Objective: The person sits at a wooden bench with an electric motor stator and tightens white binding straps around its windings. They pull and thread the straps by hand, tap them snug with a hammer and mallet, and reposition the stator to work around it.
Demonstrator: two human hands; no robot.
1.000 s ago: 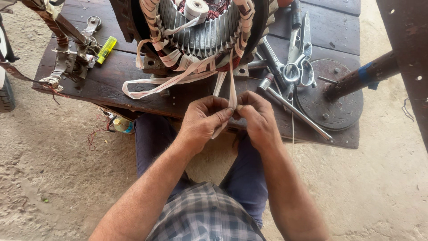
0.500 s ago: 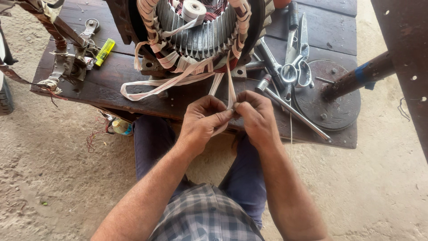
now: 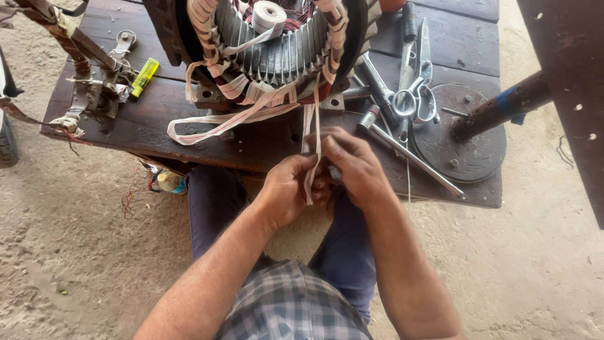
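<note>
Left hand [image 3: 290, 192] and right hand [image 3: 356, 169] closed, pinching white tape [image 3: 309, 165] from stator [image 3: 270, 47]

- Pale, dusty concrete floor [image 3: 82, 252] all around, cracked and gritty, in soft even daylight.
- Low bench [image 3: 151, 119] of dark, worn wooden planks, oil-stained.
- Dark perforated panel [image 3: 576, 82] at the right edge, with a rusty pipe [image 3: 497, 110] running under it.
- Black tyre edge [image 3: 6, 141] at far left.
</note>
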